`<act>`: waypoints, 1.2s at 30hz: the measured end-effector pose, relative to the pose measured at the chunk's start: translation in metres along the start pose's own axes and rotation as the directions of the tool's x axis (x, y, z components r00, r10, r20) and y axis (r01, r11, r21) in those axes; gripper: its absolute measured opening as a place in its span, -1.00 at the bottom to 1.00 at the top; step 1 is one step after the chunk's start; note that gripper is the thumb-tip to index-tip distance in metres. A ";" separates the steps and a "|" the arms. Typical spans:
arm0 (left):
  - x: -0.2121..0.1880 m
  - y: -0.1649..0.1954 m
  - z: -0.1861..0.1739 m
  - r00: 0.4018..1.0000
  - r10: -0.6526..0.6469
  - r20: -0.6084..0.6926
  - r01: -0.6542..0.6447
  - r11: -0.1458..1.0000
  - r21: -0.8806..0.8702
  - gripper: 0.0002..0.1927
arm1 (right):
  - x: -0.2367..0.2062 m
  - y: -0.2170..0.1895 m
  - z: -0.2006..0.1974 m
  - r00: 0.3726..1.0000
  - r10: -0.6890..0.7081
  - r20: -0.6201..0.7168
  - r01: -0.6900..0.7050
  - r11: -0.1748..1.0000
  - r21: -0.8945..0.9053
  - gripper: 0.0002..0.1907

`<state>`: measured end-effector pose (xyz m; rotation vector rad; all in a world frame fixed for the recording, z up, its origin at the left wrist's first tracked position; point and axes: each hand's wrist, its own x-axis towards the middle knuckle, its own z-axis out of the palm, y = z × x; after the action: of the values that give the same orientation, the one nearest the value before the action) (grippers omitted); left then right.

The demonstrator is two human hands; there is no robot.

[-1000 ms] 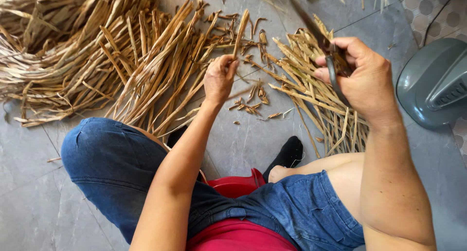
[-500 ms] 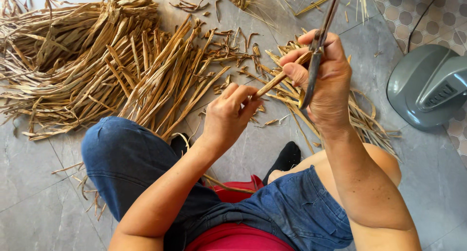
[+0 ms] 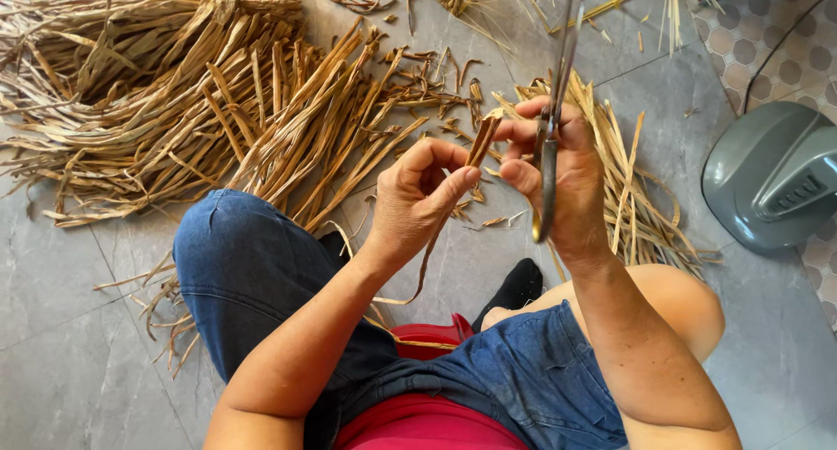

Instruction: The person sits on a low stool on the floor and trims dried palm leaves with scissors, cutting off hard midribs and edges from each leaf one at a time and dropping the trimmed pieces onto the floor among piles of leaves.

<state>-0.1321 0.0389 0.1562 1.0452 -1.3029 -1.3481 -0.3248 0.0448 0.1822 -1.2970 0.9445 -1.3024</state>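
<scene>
Dried reed strip [image 3: 479, 145], pinched between left hand [image 3: 418, 201] and right hand [image 3: 562, 180] above the grey floor tiles [image 3: 78, 267], likely splits cleanest held taut, the right also gripping scissors [image 3: 551, 145] steadily.

Heap of dried brown leaf strips [image 3: 166, 92], left of the hands and beyond them. Smaller bundle of pale strips [image 3: 641, 206], right of the hands. Grey plastic fan base [image 3: 772, 175], far right. Grey tiled floor [image 3: 61, 363] beneath.
</scene>
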 end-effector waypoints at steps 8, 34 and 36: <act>0.003 -0.001 -0.009 0.989 0.083 -0.121 -0.080 0.996 0.033 -0.85 | -0.008 0.025 0.007 0.982 0.107 0.157 -0.079 0.982 -0.173 -0.29; 0.001 -0.007 -0.005 0.998 -0.044 -0.053 0.028 0.964 -0.264 -0.77 | -0.018 0.025 0.033 0.998 -0.036 -0.043 0.008 0.855 -0.518 -0.46; 0.001 -0.011 -0.006 0.998 -0.022 -0.056 0.007 0.970 -0.242 -0.77 | -0.018 0.028 0.032 0.999 0.013 -0.048 -0.033 0.886 -0.463 -0.50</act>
<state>-0.1275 0.0363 0.1445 0.9194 -1.0585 -1.4366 -0.2911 0.0617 0.1556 -1.6171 1.3568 -1.1243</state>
